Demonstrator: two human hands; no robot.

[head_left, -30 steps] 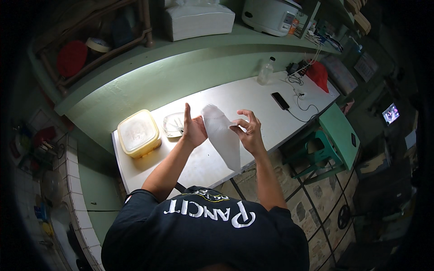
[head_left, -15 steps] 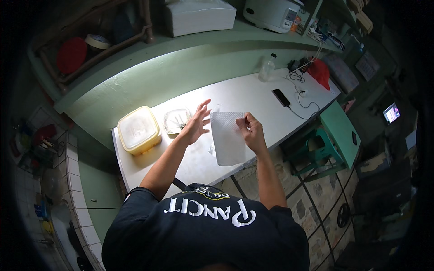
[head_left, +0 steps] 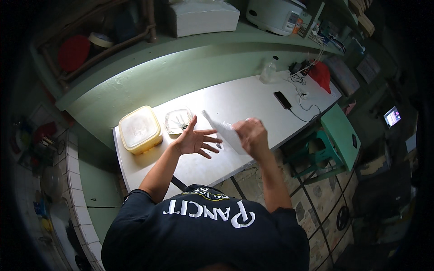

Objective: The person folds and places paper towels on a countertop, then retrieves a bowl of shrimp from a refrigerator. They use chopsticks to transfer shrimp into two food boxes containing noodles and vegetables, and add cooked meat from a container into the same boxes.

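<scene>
While the right hand is clenched on a white sheet above the desk, the left hand hovers just beside it, fingers spread, released; a clear container lies beyond

White table seen set against green wall. Yellow lidded container placed at left end; clear shallow container just right of it. Clear plastic bottle stood at far edge. Black phone laid toward right, white cable beside it. Red cloth left at far right corner.
</scene>
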